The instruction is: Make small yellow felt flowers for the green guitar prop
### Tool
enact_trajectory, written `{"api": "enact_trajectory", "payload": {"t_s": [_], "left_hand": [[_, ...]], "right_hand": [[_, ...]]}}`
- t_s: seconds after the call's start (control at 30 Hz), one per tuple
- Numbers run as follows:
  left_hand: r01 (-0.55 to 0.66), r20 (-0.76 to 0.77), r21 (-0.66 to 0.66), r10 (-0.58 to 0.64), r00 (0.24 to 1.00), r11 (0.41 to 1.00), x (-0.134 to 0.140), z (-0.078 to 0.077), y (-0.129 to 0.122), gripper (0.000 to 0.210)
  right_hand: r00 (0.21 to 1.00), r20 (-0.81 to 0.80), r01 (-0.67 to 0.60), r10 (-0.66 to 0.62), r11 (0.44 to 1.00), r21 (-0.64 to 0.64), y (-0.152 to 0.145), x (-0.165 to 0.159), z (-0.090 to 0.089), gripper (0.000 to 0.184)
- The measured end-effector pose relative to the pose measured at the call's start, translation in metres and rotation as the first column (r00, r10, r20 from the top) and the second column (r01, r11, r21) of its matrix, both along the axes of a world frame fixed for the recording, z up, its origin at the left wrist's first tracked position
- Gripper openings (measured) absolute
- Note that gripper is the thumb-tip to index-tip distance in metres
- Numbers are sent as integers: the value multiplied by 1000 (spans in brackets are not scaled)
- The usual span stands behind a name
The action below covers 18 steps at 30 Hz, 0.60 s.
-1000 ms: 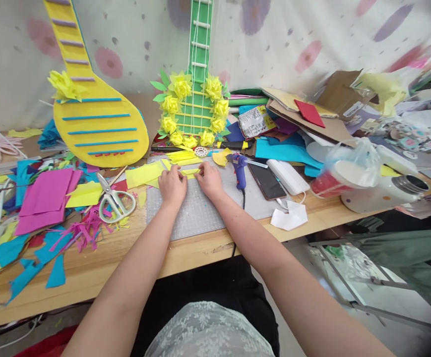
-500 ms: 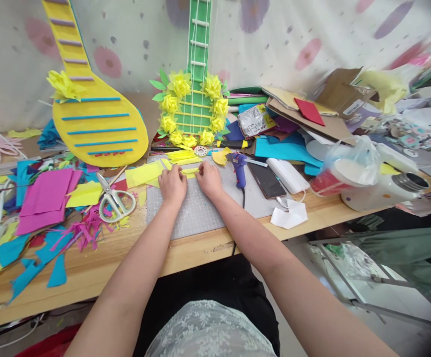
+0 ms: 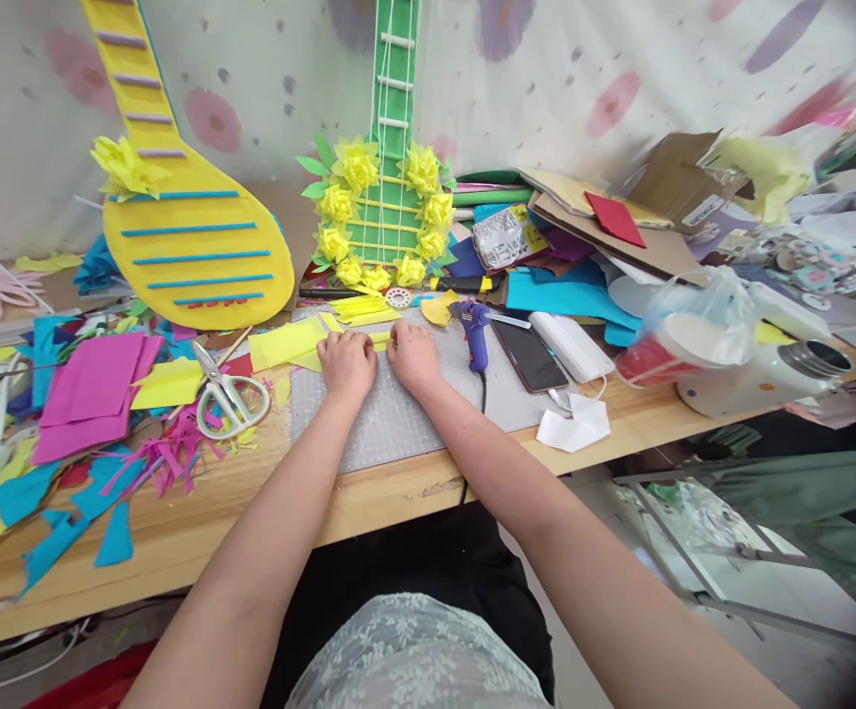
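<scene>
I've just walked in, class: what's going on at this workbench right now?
A person works over a grey cutting mat, with the left hand and right hand at a narrow yellow strip; whether they pinch or press it is unclear. A purple glue gun lies to the right, scissors to the left. Behind are a yellow guitar shape and a green guitar shape ringed with yellow flowers.

The strip is yellow, the mat grey with a pale grid, the glue gun purple, the scissors off-white at the handles. The left guitar is yellow, striped blue and lilac; the right guitar green; the backdrop white, blotched pink and purple.
</scene>
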<state>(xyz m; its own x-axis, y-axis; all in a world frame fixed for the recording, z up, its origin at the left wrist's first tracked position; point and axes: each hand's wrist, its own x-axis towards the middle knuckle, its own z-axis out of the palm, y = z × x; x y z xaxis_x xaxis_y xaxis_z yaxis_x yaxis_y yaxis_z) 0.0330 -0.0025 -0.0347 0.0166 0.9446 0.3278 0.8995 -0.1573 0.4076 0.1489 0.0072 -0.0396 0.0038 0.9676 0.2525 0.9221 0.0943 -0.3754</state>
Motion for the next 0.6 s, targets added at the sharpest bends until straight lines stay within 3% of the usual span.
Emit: {"api": "enact_trajectory", "payload": {"t_s": [0.3,0.6], "left_hand": [[-34,-118,9,35,992,999,2,2,-3,19],[-52,-99,2,52,994,999,1,1,-4,18]], "right_hand": [[996,93,17,-14,999,-27,-7,-3,7,23],[1000,23,-15,16,999,-47,-3,3,3,24]]}}
